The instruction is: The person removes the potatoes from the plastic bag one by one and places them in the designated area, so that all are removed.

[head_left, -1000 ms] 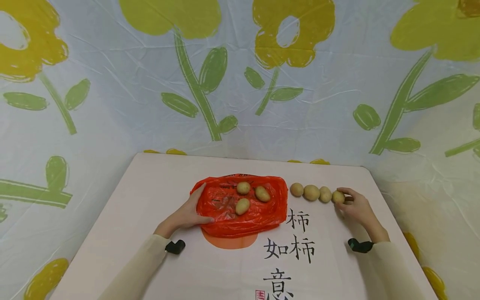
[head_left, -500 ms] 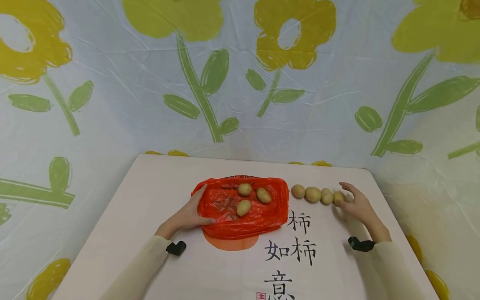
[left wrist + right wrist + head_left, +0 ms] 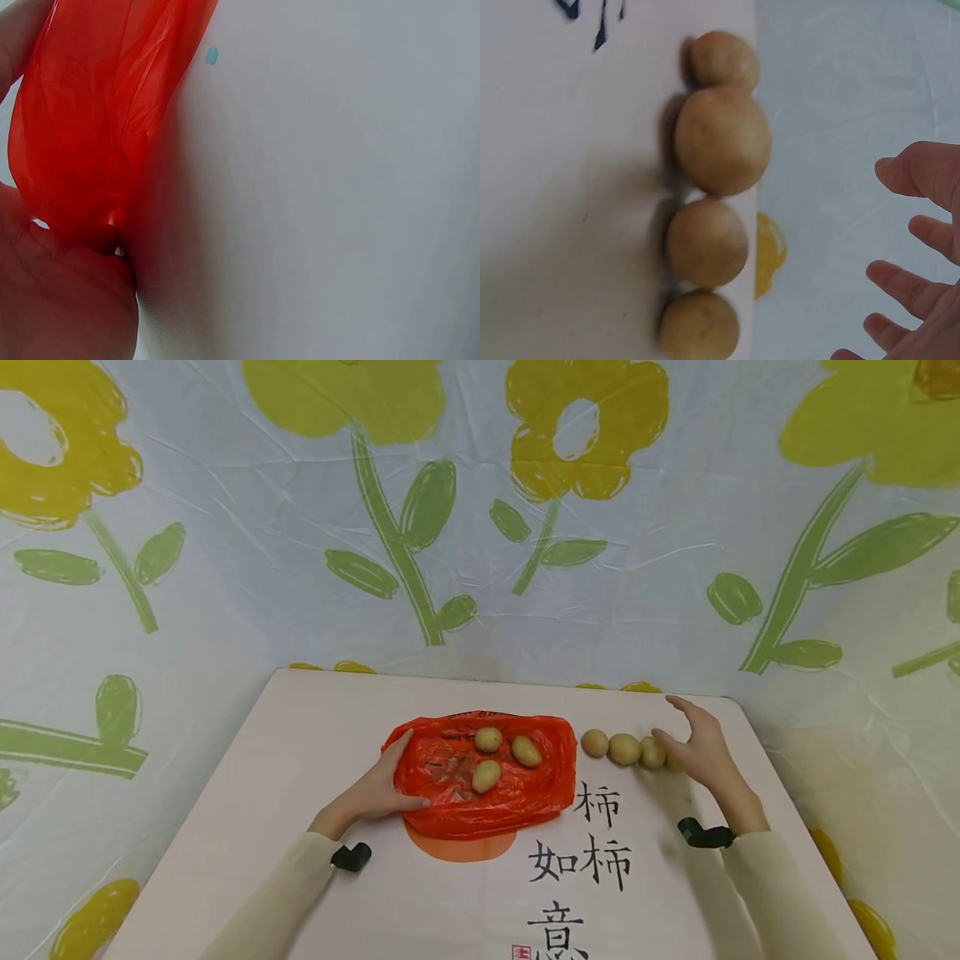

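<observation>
In the head view, a shallow container covered in a red plastic bag lies on the table, with a back potato, a right potato and a front potato in it. My left hand holds its left end, thumb at the front and fingers towards the back. Right of the container, several potatoes stand in a row; one is a large potato. Over the row's right end my right hand is raised, fingers spread, holding nothing. It partly hides the last potato.
The pale table mat carries black brushed characters and an orange circle partly under the container. Behind the table hangs a white sheet printed with yellow flowers.
My right hand has let go of the potato at the row's right end, then lifted and moved slightly left above the row. The left hand and the container have stayed in place.
</observation>
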A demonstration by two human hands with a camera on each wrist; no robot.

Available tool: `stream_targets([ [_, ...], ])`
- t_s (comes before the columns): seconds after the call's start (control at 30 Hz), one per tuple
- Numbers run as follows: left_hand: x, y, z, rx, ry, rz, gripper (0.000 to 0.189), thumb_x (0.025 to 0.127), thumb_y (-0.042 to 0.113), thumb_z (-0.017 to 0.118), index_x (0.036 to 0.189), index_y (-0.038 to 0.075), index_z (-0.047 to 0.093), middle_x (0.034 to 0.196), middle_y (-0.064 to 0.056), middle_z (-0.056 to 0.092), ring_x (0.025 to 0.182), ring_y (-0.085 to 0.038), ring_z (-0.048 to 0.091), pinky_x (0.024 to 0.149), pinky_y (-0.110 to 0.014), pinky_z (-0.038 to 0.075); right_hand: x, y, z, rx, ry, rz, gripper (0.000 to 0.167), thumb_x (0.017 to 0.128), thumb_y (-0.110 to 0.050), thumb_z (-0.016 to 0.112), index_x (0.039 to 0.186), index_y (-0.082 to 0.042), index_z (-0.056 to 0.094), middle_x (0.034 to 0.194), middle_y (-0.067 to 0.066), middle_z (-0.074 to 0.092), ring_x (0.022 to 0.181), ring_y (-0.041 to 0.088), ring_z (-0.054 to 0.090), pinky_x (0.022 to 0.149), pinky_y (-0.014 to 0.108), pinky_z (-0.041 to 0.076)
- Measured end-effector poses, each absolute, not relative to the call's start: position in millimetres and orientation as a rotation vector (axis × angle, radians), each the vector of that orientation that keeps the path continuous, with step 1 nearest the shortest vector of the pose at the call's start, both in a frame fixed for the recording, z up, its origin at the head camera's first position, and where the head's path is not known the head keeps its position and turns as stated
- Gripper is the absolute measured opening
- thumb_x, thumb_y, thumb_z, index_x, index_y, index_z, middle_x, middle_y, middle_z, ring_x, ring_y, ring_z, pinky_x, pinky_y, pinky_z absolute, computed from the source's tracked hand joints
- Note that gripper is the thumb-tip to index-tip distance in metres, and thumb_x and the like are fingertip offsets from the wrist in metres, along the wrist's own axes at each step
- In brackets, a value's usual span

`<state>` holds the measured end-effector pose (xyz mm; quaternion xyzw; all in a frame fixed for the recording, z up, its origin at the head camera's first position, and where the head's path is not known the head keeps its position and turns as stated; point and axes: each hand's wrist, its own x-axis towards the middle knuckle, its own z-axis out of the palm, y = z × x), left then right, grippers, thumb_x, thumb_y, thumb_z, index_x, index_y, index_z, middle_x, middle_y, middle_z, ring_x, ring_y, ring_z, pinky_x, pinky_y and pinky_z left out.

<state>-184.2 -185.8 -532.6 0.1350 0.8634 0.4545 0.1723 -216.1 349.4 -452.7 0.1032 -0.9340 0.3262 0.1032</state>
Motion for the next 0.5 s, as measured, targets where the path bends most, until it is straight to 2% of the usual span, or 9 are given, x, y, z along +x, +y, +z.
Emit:
stream_targets([
  [0.2,-185.0,-185.3,-534.4,0.397,2.445,1.305,0.125,0.077,0.043,0.088,0.166,0.019,0.004,0.170,-0.011,0.015,0.152,-0.039,0.029,0.113,-0.061,0.043,-219.6,324.7,-441.5,0.303,-2.844,1.009,0.071,0.096,-0.020,0.071,0.153,0.006,0.038,0.151,0.037,0.041,0.141,0.056,0.036,0.109,0.072,0.033],
  [0.5,-184.3,-181.7,-532.6,0.402,2.484,1.255,0.126,0.075,0.043,0.089,0.166,0.017,0.007,0.169,-0.011,0.018,0.152,-0.038,0.029,0.114,-0.061,0.041,-227.2,280.7,-431.6,0.404,-2.819,1.152,0.071,0.096,-0.023,0.072,0.155,-0.001,0.039,0.157,0.026,0.041,0.144,0.047,0.037,0.112,0.068,0.039],
])
